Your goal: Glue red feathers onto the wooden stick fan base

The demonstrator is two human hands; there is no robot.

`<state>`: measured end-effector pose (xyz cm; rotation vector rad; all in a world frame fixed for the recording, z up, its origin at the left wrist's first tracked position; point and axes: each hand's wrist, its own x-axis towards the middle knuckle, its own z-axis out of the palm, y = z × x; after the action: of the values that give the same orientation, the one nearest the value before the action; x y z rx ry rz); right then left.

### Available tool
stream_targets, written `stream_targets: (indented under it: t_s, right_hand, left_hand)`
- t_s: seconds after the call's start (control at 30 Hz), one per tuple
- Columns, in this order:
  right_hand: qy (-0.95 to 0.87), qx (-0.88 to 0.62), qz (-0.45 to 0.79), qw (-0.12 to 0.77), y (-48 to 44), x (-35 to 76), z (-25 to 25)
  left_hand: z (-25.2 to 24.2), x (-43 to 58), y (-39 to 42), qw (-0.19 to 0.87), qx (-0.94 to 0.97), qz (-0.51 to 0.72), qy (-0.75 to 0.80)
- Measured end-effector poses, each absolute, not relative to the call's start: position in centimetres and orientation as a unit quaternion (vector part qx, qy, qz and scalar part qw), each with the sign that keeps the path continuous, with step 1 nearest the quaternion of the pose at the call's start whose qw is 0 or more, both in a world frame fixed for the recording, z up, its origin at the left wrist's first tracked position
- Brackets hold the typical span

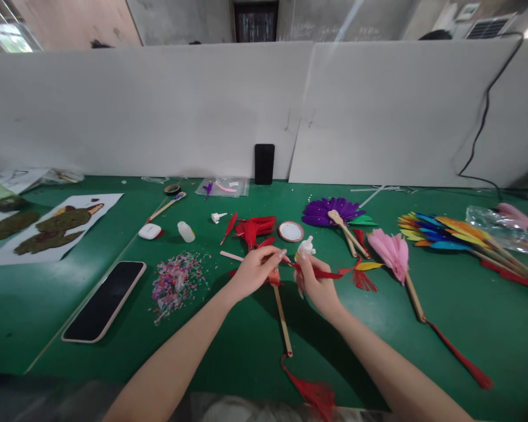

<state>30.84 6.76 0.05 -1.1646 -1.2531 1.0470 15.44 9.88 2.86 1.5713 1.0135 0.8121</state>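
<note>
My left hand (pixel 257 272) is closed in a pinch on the thin end of a red feather (pixel 330 274). My right hand (pixel 320 290) has its fingers closed round the same feather, whose broad end sticks out to the right. A small white nozzle-like piece (pixel 307 245) shows just above my right fingers; whether they grip it cannot be made out. Under and behind my left hand lies a red feather fan (pixel 255 228), partly hidden, with a wooden handle (pixel 283 322) toward me and a red tassel (pixel 314 395) at its end.
A round white lid (pixel 291 231), small bottle (pixel 186 231) and loose sequins (pixel 178 284) lie nearby. Purple (pixel 323 212), pink (pixel 391 252) and multicoloured feather fans (pixel 444 231) are on the right. A phone (pixel 104 302) lies left; another dark phone (pixel 264 164) leans on the white partition (pixel 158 111).
</note>
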Motion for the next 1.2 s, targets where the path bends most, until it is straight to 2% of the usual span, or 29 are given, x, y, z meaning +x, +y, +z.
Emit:
stream_targets:
  t_s: [0.1, 0.2, 0.3, 0.53, 0.9, 1.2]
  right_hand:
    - [-0.574, -0.482, 0.411, 0.519, 6.7, 31.1, -0.2]
    - [-0.639, -0.482, 0.317, 0.509, 6.7, 31.4, -0.5]
    - [-0.658, -0.484, 0.280, 0.504, 6.6, 31.6, -0.6]
    - [-0.552, -0.444, 0.520, 0.477, 6.3, 30.6, 0.6]
    - [-0.486, -0.452, 0.566, 0.489, 6.0, 30.1, 1.2]
    - [-0.455, -0.460, 0.593, 0.479, 5.9, 30.1, 1.5]
  left_hand:
    - [2.9, 15.6, 9.7, 0.483, 0.677, 0.365, 0.419]
    - [2.9, 15.7, 9.5, 0.445, 0.700, 0.357, 0.430]
    - [3.0, 15.8, 9.4, 0.445, 0.696, 0.354, 0.439]
    - [2.8, 15.8, 9.2, 0.360, 0.730, 0.404, 0.417]
    - [1.5, 15.9, 8.5, 0.285, 0.777, 0.389, 0.405]
    - [1.5, 15.8, 8.5, 0.267, 0.802, 0.367, 0.389]
